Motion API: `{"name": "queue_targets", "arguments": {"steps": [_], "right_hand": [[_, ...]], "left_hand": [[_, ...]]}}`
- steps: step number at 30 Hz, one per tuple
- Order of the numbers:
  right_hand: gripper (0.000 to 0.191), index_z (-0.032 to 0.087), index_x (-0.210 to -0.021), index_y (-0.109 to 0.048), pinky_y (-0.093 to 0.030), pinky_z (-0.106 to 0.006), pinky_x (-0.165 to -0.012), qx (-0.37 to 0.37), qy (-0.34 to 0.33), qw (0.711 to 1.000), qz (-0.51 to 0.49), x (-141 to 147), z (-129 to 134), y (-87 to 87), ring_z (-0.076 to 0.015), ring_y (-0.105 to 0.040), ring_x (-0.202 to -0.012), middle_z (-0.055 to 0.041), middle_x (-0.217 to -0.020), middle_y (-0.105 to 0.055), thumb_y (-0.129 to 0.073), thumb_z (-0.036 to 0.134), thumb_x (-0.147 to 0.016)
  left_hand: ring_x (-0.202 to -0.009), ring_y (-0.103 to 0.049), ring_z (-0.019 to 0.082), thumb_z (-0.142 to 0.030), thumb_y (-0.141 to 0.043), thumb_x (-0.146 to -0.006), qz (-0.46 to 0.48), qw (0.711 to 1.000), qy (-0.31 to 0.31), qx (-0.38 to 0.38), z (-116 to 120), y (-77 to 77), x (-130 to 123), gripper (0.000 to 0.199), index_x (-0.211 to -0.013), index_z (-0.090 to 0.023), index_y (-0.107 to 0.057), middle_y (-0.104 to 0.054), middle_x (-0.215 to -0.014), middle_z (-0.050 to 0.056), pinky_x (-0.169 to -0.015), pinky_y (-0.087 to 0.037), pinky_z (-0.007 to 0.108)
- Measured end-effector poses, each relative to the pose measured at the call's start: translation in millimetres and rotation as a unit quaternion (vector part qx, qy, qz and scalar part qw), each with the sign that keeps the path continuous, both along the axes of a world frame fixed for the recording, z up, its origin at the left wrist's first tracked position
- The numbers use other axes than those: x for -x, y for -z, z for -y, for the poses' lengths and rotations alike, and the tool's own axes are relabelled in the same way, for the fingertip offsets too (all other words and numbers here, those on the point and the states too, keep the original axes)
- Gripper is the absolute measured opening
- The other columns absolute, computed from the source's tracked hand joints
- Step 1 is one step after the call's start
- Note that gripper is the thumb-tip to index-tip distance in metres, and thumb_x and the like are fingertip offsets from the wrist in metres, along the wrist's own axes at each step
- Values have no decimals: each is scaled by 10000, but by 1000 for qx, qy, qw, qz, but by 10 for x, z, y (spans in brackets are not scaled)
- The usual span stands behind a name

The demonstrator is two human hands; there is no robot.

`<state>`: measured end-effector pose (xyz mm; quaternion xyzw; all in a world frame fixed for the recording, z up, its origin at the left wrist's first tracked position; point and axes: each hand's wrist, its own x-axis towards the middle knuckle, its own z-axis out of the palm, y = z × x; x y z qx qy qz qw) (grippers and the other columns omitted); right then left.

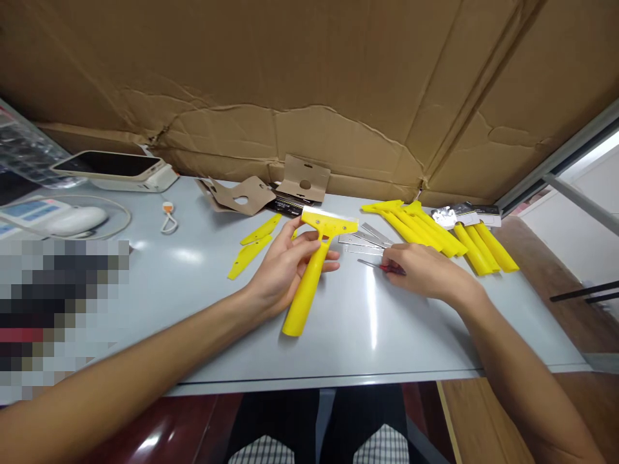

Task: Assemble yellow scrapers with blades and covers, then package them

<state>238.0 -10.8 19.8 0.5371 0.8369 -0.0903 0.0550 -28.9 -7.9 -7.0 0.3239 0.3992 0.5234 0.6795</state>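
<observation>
My left hand (285,267) is closed round the neck of a yellow scraper (309,283), its wide head up with two screws and a thin blade along the top edge. The handle slants down toward me, above the table. My right hand (418,267) has its fingers curled low over the table on a screwdriver (370,263) with a red and dark handle, its metal shaft pointing left. Several flat metal blades (363,240) lie fanned out just beyond that hand. To the left of the scraper rest yellow blade covers (249,258).
Several yellow scrapers (420,229) lie at the right, some with packaged heads (467,216). Cardboard cards (304,177) stand at the back against a large cardboard sheet (309,77). On the left are a phone (109,164) on a white device, a cable plug (168,216) and a white mouse (80,219).
</observation>
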Motion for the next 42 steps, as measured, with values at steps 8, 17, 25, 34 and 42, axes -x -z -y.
{"name": "queue_targets", "arguments": {"steps": [8,17,25,34,42], "right_hand": [[176,205,-1022,-757,-401,-368,-669,-83,46,995,21,-90,-37,-47,-282,-688,-889,-123,-1060,-744,-613,301,-988],[287,188,-1047,-740,-473,-307,-618,61,61,932,-351,503,274,152,-144,-640,-565,-2,-733,-728,-662,457,-985],[292,200,-1135,-681,-463,-256,-495,281,99,831,-470,631,313,323,-101,-594,-427,41,-681,-686,-655,464,-1014],[170,202,-936,-629,-420,-217,-384,307,145,808,-482,582,250,362,-97,-526,-393,50,-549,-631,-702,354,-953],[185,194,-1004,-611,-483,-264,-388,292,159,808,-486,494,142,470,-139,-587,-421,34,-607,-665,-664,189,-827]], "left_hand": [[-978,-802,240,-34,-648,-934,82,996,44,-2,3,57,-26,316,-1193,-213,-622,-691,-1189,74,-1036,-650,453],[-1164,-771,306,-64,-741,-905,85,993,75,-11,74,194,-82,444,-1234,-271,-526,-667,-1299,67,-1155,-553,596],[-1212,-718,278,-180,-832,-841,25,994,84,-63,74,275,-86,487,-1191,-254,-502,-700,-1223,55,-1150,-522,524],[-1118,-728,271,-252,-820,-797,-255,951,36,-172,-124,142,134,574,-1317,-229,-579,-644,-1406,127,-1009,-590,476],[-1169,-692,290,-263,-739,-849,-380,880,-33,-284,-329,67,301,294,-1140,-234,-701,-731,-1262,89,-965,-611,460]]}}
